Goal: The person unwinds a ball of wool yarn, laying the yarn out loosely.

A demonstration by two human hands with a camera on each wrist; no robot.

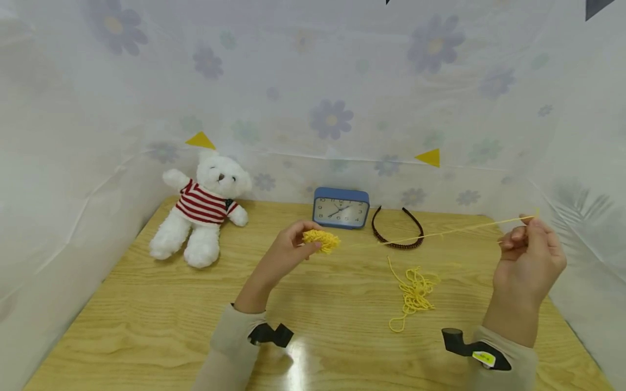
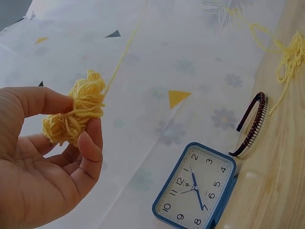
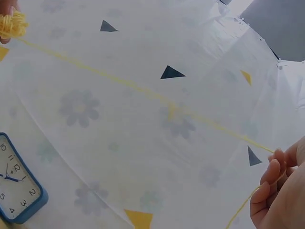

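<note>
My left hand grips a small bundle of yellow yarn between thumb and fingers, above the table. From that bundle a single yellow strand runs to the right, stretched nearly straight in the head view. Its far part is pinched by the thumb and fingers of my right hand, raised at the table's right side. In the right wrist view, more yarn trails down from below the right hand's fingers. A loose tangle of yellow yarn lies on the table between the two hands.
Behind the left hand stands a blue alarm clock. A dark beaded headband lies to its right, and the strand passes over it in view. A white teddy bear in a striped shirt sits at the back left of the wooden table.
</note>
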